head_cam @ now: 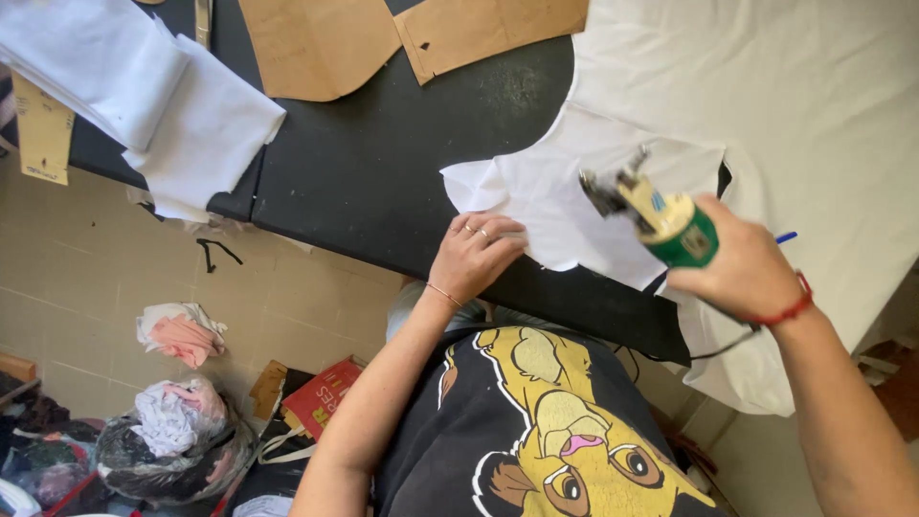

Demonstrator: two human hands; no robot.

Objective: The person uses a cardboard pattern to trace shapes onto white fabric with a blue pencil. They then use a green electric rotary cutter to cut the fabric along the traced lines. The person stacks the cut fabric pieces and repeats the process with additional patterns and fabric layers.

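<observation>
My left hand rests flat on the edge of a cut piece of white fabric lying on the black table. My right hand grips an electric fabric cutter with a green and cream body, lifted above the cloth, its metal blade end pointing up and left. A black cord runs from the cutter down past my wrist. A large white fabric layer covers the right part of the table.
Brown cardboard patterns lie at the table's far side. Folded white fabric pieces hang over the left edge. On the tiled floor are bags of scraps, a pink and white rag and a red box.
</observation>
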